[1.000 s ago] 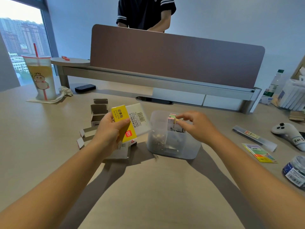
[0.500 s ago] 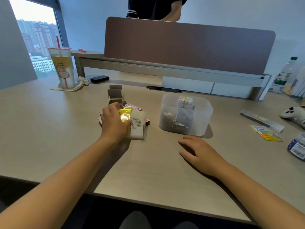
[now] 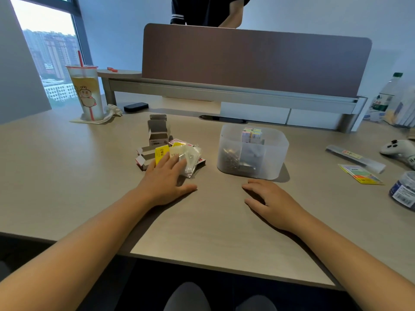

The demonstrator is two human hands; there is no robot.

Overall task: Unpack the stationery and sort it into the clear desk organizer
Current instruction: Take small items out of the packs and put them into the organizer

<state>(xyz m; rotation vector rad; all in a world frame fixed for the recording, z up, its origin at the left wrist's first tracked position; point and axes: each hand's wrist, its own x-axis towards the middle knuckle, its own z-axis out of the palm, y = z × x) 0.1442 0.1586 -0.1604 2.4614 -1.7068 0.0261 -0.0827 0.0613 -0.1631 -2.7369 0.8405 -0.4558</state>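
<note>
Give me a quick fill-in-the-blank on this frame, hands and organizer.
1. The left hand rests on the ____ plastic wrapper.
2. The right hand lies flat on the ____, holding nothing.
3. The clear organizer stands beyond the ____ hand.

Missing words: yellow-labelled; table; right

Desk (image 3: 67,180): matt, pale wood-grain laminate. Organizer (image 3: 276,153): frosted translucent plastic, smooth walls. Wrapper (image 3: 190,158): glossy, crinkled clear film with a yellow paper label. Opened boxes (image 3: 157,131): matt grey cardboard. Divider panel (image 3: 247,61): matt brown. Cup (image 3: 86,93): frosted plastic.
</note>
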